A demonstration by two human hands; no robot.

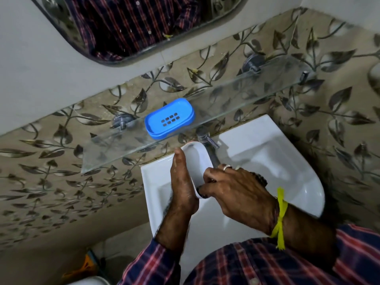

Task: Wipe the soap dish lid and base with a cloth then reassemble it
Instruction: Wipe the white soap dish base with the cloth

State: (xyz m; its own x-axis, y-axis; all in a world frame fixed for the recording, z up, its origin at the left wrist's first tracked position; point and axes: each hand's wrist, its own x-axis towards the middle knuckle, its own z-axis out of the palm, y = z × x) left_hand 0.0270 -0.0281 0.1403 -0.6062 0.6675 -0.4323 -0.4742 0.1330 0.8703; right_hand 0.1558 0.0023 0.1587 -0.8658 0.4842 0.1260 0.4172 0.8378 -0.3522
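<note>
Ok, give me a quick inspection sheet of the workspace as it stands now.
Surface: white sink, held work is over it; glass shelf above.
Job's things: blue slotted base sits on the shelf; white lid is held, hollow side up; dark cloth barely shows under the fingers.
Clutter: nothing seen on the sink or shelf beyond the base.
Grippers: left hand grips the lid's edge; right hand presses inside the lid.
Cables: nothing seen.
Surroundings: tap, mirror, leaf-patterned tiles.
</note>
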